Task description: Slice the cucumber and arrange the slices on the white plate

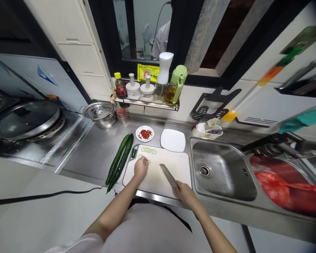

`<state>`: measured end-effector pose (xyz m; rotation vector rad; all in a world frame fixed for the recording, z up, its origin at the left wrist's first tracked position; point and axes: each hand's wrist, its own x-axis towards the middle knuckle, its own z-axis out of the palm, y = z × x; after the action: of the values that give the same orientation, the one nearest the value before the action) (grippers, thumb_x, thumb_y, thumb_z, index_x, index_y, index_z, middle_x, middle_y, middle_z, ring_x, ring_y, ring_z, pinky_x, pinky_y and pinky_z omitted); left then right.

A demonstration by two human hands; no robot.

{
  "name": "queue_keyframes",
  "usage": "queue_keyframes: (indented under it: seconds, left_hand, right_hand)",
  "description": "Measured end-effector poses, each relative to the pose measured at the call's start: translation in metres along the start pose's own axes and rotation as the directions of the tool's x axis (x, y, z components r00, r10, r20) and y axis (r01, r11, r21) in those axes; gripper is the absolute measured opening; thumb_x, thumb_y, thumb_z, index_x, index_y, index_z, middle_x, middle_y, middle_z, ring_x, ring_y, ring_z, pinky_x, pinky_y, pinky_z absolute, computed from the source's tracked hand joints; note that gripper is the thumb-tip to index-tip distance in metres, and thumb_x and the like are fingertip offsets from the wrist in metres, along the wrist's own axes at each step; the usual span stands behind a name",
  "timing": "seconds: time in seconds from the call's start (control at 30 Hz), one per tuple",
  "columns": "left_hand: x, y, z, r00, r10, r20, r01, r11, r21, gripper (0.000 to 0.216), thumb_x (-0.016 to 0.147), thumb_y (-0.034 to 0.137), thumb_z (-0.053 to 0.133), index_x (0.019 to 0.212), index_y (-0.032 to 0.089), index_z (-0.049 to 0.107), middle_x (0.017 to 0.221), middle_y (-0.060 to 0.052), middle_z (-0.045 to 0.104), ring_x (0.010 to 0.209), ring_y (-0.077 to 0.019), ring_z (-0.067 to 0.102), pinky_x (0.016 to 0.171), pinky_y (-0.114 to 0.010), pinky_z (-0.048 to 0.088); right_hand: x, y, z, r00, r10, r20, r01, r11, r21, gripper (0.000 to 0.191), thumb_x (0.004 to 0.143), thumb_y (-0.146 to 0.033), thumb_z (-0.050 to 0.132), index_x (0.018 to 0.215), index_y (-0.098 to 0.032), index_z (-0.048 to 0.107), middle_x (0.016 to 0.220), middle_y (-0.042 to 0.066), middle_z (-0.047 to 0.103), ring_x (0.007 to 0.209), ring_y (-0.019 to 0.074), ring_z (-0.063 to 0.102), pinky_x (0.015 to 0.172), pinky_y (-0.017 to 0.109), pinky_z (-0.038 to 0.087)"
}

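My right hand (184, 193) is wrapped round the handle of a kitchen knife (168, 174), whose blade lies low over the white cutting board (173, 161), its tip pointing up and left. Over the board's left half, my left hand (141, 168) is closed in a pinch at a thin cucumber slice (149, 162). Behind it several cucumber slices (149, 150) lie overlapping in a row, and another slice is partly covered by my fingers. A cucumber end piece (134, 153) sits at the board's upper left corner. Two whole cucumbers (120, 163) lie side by side left of the board.
Behind the board stand a small plate of chopped red pieces (145, 134) and a white square plate (173, 140). The sink (223, 172) adjoins on the right, with a red plastic bag (272, 188) beyond. Seasoning jars fill a rack (147, 101); a lidded pan (26, 119) sits far left.
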<state>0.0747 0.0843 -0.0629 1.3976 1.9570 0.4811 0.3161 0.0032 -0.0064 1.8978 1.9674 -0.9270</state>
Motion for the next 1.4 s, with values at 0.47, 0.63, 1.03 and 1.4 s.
queue_keyframes:
  seconds: [0.47, 0.63, 1.03, 1.4]
  left_hand:
    - [0.007, -0.024, -0.021, 0.981, -0.08, -0.179, 0.068, 0.995, -0.075, 0.015, 0.081, 0.02, 0.057, 0.094, 0.021, 0.065, 0.087, -0.002, 0.07, 0.082, -0.0167, 0.063, 0.072, -0.024, 0.04]
    - [0.008, -0.027, -0.023, 0.978, -0.079, -0.192, 0.068, 0.996, -0.066, 0.016, 0.081, 0.019, 0.057, 0.095, 0.021, 0.065, 0.087, -0.002, 0.07, 0.081, -0.0168, 0.063, 0.071, -0.024, 0.039]
    - [0.012, -0.029, -0.025, 0.98, -0.063, -0.19, 0.063, 0.998, -0.003, 0.015, 0.082, 0.018, 0.056, 0.094, 0.021, 0.064, 0.088, -0.003, 0.069, 0.084, -0.0176, 0.062, 0.073, -0.025, 0.039]
    - [0.013, -0.029, -0.022, 0.974, -0.029, -0.225, 0.046, 0.996, 0.072, 0.017, 0.082, 0.018, 0.055, 0.092, 0.019, 0.068, 0.098, -0.006, 0.068, 0.088, -0.0184, 0.062, 0.075, -0.025, 0.04]
  right_hand:
    - [0.005, -0.005, -0.007, 1.0, 0.006, -0.005, -0.006, 1.0, -0.029, 0.03, 0.094, -0.025, 0.033, 0.101, -0.019, 0.061, 0.096, 0.007, 0.07, 0.092, 0.0191, 0.064, 0.069, 0.023, 0.033]
    - [0.007, -0.004, -0.004, 1.0, 0.0, -0.017, -0.001, 1.0, -0.023, 0.029, 0.095, -0.026, 0.034, 0.1, -0.019, 0.061, 0.096, 0.007, 0.07, 0.092, 0.0193, 0.064, 0.068, 0.023, 0.033]
    - [0.005, -0.006, -0.007, 1.0, 0.003, -0.004, -0.003, 1.0, 0.003, 0.03, 0.094, -0.026, 0.035, 0.104, -0.018, 0.062, 0.096, 0.009, 0.07, 0.092, 0.0199, 0.064, 0.069, 0.024, 0.033]
    - [0.007, -0.003, -0.004, 1.0, 0.006, -0.01, -0.006, 0.999, 0.031, 0.029, 0.093, -0.026, 0.037, 0.102, -0.017, 0.062, 0.095, 0.009, 0.069, 0.088, 0.0201, 0.063, 0.068, 0.025, 0.032]
